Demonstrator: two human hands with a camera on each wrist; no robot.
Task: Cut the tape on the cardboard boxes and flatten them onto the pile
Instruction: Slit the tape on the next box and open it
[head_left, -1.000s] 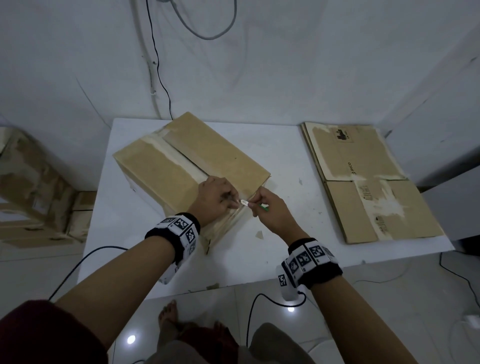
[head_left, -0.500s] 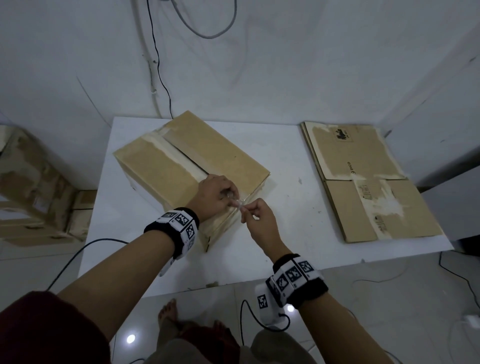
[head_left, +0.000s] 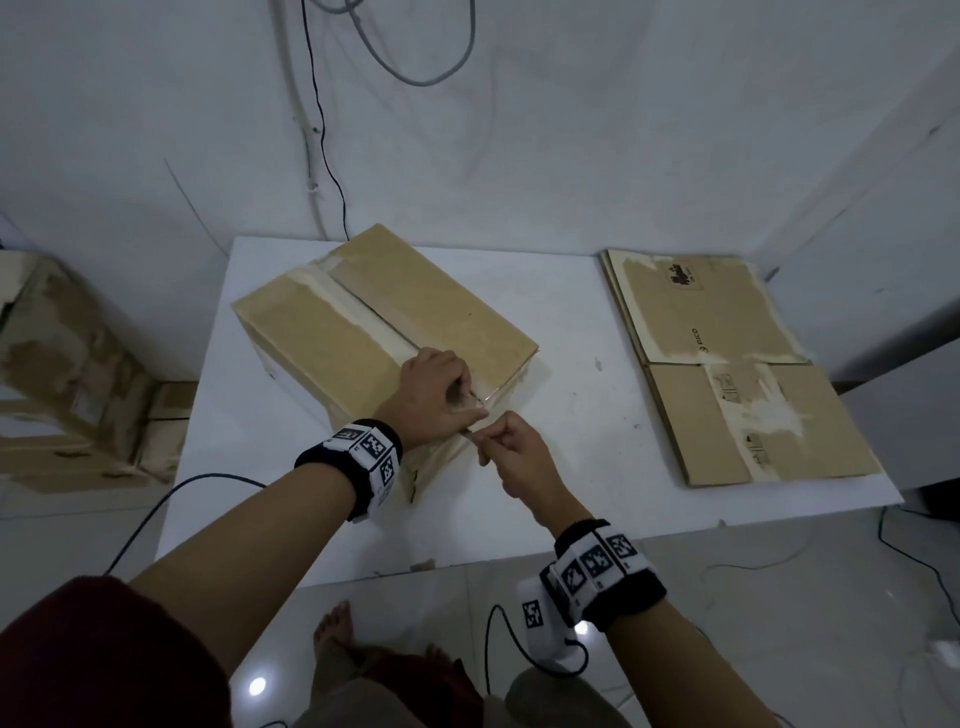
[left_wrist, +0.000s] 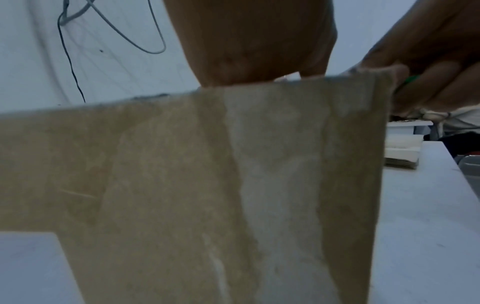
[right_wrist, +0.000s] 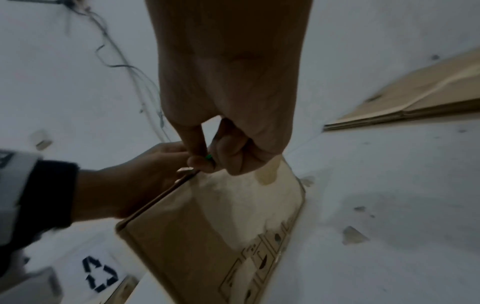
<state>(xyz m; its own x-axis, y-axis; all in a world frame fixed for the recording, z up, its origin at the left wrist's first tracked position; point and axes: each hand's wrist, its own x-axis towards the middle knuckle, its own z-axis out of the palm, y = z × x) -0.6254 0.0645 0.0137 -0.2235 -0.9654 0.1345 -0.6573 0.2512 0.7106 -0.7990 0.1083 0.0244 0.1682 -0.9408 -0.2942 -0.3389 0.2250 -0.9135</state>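
A taped brown cardboard box (head_left: 363, 332) stands on the left half of the white table (head_left: 571, 415), with a pale tape strip (head_left: 358, 306) along its top seam. My left hand (head_left: 441, 395) grips the box's near top edge, fingers curled over it. Right beside it, at the near corner, my right hand (head_left: 514, 452) pinches a small green-handled cutter (right_wrist: 209, 157) against the box's near face (right_wrist: 221, 226). The blade itself is hidden by fingers. The pile of flattened boxes (head_left: 727, 332) lies on the table's right side.
More cartons (head_left: 78, 374) sit on the floor at the left. Cables (head_left: 322, 156) hang down the wall behind the table, and others trail across the floor. Tape scraps (right_wrist: 353, 235) dot the tabletop. My bare feet (head_left: 332, 629) are just under the near edge.
My right hand with the cutter has moved from beside the box's top corner down and toward me along the near face. The left hand and the box have stayed put.
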